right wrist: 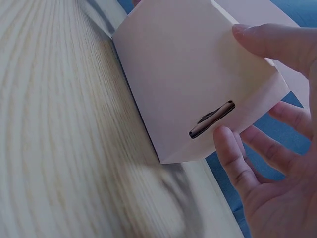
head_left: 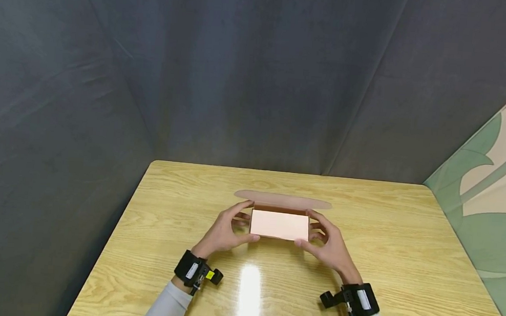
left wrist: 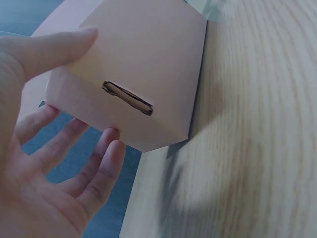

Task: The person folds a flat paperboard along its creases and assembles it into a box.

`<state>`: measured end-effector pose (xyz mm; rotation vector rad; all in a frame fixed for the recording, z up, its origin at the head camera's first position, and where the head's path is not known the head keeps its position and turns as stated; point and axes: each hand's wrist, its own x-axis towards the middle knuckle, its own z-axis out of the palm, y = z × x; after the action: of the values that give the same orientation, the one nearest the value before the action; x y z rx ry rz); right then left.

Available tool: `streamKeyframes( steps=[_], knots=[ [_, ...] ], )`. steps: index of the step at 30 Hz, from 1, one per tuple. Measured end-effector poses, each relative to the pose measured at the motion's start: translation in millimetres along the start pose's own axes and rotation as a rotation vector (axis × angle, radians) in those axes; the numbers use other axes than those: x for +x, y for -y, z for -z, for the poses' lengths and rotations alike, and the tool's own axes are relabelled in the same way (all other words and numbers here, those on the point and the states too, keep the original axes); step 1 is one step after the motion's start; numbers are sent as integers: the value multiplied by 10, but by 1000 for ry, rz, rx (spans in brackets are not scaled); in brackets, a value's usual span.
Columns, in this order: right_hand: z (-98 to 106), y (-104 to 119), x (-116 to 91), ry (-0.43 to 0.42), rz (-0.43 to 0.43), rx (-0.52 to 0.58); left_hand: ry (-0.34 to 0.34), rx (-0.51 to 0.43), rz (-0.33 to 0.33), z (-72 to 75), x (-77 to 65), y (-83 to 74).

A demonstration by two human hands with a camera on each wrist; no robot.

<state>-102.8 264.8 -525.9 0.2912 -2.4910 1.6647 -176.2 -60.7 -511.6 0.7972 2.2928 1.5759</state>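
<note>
A small pale pink cardboard box (head_left: 280, 224) stands on the wooden table, and its rounded lid flap (head_left: 283, 199) is raised at the far side. My left hand (head_left: 225, 232) holds the left end, thumb on the near face and fingers against the end. At the opposite end my right hand (head_left: 330, 244) grips it the same way. Both wrist views show the box's near wall, with a dark-edged slot (left wrist: 128, 98) near the left lower corner and a similar slot (right wrist: 212, 119) near the right one. What lies inside the box cannot be seen.
The light wooden table (head_left: 167, 191) reaches back to a dark grey fabric curtain (head_left: 249, 79), which also runs along the left. On the right hangs a cloth with a green leaf pattern (head_left: 494, 238). A black wrist camera (head_left: 192, 271) is strapped to each wrist.
</note>
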Motion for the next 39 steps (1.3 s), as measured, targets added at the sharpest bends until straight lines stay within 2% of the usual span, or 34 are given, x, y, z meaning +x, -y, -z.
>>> streamKeyframes(
  steps=[5, 15, 23, 30, 39],
  knots=[
    [-9, -26, -1, 2, -24, 74, -10, -30, -7, -26, 6, 52],
    [-35, -57, 27, -9, -147, 166, -40, -53, 17, -72, 16, 86],
    [-32, -79, 39, 11, -177, 228, -42, -87, 61, -95, 25, 102],
    [-48, -80, 48, 29, -166, 237, -53, -105, 85, -114, 20, 126],
    [-53, -127, 60, 33, -189, 242, -49, -87, 67, -101, 41, 119]
  ],
)
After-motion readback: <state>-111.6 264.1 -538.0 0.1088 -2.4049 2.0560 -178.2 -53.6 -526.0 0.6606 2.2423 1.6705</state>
